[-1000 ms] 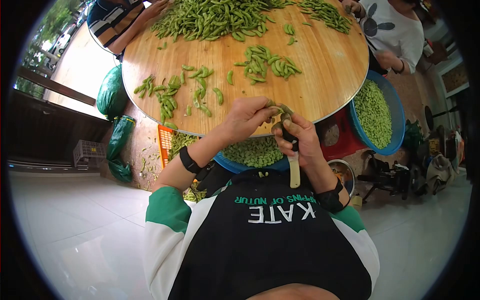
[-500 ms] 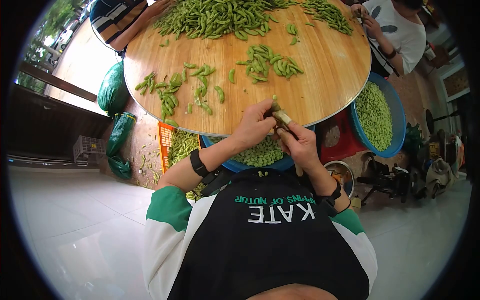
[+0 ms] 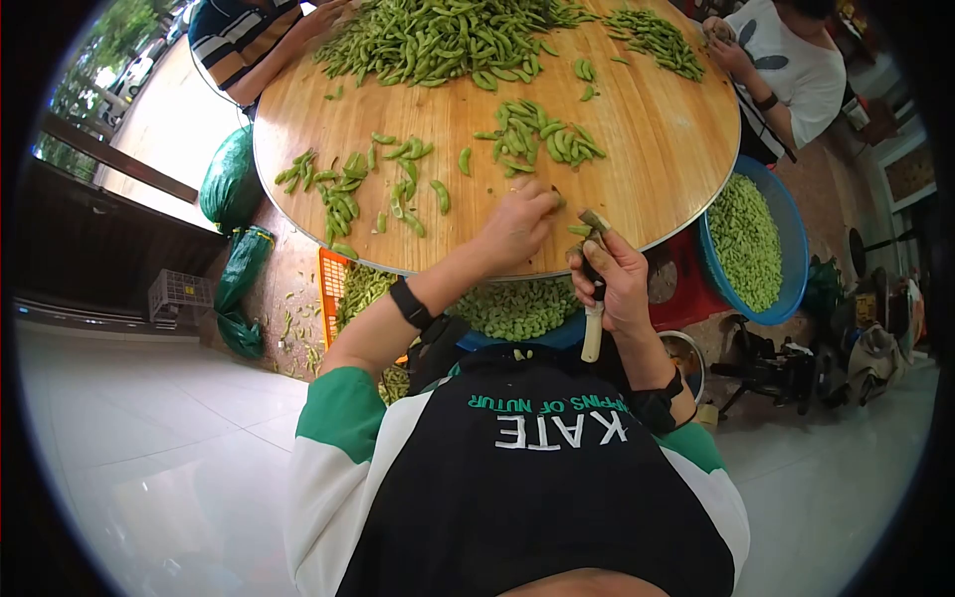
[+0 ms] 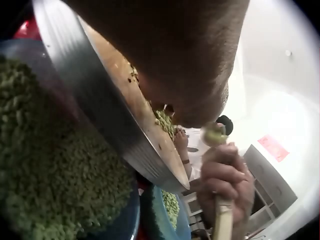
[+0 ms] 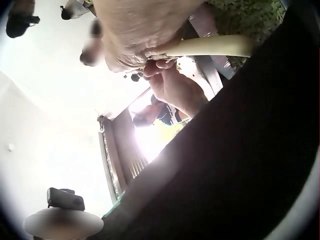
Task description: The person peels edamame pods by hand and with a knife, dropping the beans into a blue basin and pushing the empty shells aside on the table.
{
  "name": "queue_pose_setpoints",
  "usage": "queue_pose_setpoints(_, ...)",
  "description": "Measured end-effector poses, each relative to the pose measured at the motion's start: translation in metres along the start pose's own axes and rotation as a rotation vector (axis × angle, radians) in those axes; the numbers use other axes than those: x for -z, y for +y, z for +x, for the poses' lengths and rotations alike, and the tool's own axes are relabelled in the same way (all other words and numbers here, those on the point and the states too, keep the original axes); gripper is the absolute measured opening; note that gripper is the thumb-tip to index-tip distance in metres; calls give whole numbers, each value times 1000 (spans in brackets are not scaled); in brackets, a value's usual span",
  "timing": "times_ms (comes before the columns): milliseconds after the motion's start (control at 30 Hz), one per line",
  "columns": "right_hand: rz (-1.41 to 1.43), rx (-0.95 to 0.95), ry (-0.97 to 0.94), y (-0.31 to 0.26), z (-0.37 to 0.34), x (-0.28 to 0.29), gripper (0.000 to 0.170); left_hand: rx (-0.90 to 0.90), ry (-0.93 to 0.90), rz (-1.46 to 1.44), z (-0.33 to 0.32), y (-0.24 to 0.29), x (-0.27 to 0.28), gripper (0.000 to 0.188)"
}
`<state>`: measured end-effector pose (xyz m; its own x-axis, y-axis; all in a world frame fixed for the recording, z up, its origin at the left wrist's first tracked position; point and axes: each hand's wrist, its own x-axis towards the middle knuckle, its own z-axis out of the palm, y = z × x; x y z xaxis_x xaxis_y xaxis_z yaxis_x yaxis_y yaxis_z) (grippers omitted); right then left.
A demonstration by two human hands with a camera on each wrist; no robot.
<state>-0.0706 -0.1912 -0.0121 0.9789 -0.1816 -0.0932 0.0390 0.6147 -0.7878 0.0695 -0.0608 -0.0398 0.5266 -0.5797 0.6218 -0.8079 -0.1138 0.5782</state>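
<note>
My left hand (image 3: 517, 227) is low over the near side of the round wooden table (image 3: 657, 139), fingers bent and close to a small pile of green soybean pods (image 3: 532, 131). Its fingertips are partly hidden, so I cannot tell whether it pinches a pod. My right hand (image 3: 617, 284) grips a tool with a long cream handle (image 3: 593, 333), which points back toward my body; its working end is hidden in the fist. A green pod piece (image 3: 579, 230) shows at its fingertips, beside a brownish covering on one finger. The left wrist view shows the right hand (image 4: 225, 175) curled round the handle.
Under the near table edge stands a blue basin of shelled beans (image 3: 517, 308), beside an orange crate (image 3: 333, 284). Another blue basin (image 3: 796, 264) is at right. A large pod heap (image 3: 428, 45) lies at the far side, loose pods (image 3: 338, 199) at left. Two people sit across.
My hands were together at a pod; the left has since parted from the right, toward the small pile. The right hand has turned, its cream handle showing again.
</note>
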Motion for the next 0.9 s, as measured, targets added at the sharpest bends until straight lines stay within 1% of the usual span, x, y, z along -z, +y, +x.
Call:
queue_pose_setpoints(67, -13, -5, -15, -7, -3, -2, 38, 97, -297, -57, -2, -7, 0, 20)
queue_pose_setpoints(100, -22, -6, -22, -11, -3, -2, 39, 90, -290, -47, -3, -2, 6, 20)
queue_pose_setpoints(167, 21, 15, -51, -13, -1, 3, 39, 214, -569, -274, -16, 23, 24, 15)
queue_pose_setpoints(200, 33, 19, -60, -13, 0, 5, 39, 214, -572, -269, -20, 30, 31, 15)
queue_pose_setpoints(267, 36, -12, -69, -11, 1, 5, 37, 389, -480, -345, -26, 41, 42, 15)
queue_pose_setpoints(300, 38, -14, -74, -8, 1, 4, 37, 392, -477, -341, -26, 41, 44, 15)
queue_pose_setpoints(367, -136, -124, -170, 2, 0, -3, 37, 596, -180, -830, -23, 42, 48, 17)
queue_pose_setpoints(400, -159, -159, -203, 6, 0, -11, 38, 657, -186, -1002, -18, 49, 56, 22)
queue_pose_setpoints(433, -161, -158, -207, 8, 1, -15, 38, 653, -183, -1000, -19, 46, 59, 22)
queue_pose_setpoints(500, -127, -143, -252, 12, 6, -22, 40, 812, -214, -875, -19, 41, 68, 15)
queue_pose_setpoints(533, -121, -77, -195, 16, 6, -25, 42, 809, -214, -869, -15, 39, 74, 15)
queue_pose_setpoints(600, -97, -91, -176, 15, 8, -22, 41, 692, -147, -108, 3, 31, 90, 5)
queue_pose_setpoints(633, -78, -113, -153, 14, 8, -20, 41, 687, -150, -105, 8, 18, 93, 5)
queue_pose_setpoints(667, -76, -107, -154, 15, 7, -17, 41, 406, -84, 365, 10, -2, 93, 4)
queue_pose_setpoints(700, -148, -129, -151, 16, 7, -14, 39, 100, -8, 818, 15, -22, 91, 5)
queue_pose_setpoints(733, -221, -151, -147, 17, 7, -11, 38, 92, -3, 817, 23, -38, 85, 5)
queue_pose_setpoints(800, -210, -136, -144, 19, 6, -9, 37, 95, -62, 559, 35, -65, 74, 12)
queue_pose_setpoints(833, -197, -127, -143, 20, 6, -8, 36, 91, -57, 560, 41, -76, 68, 12)
queue_pose_setpoints(900, -215, -108, -136, 20, 5, -6, 35, 154, -18, 506, 54, -96, 58, 13)
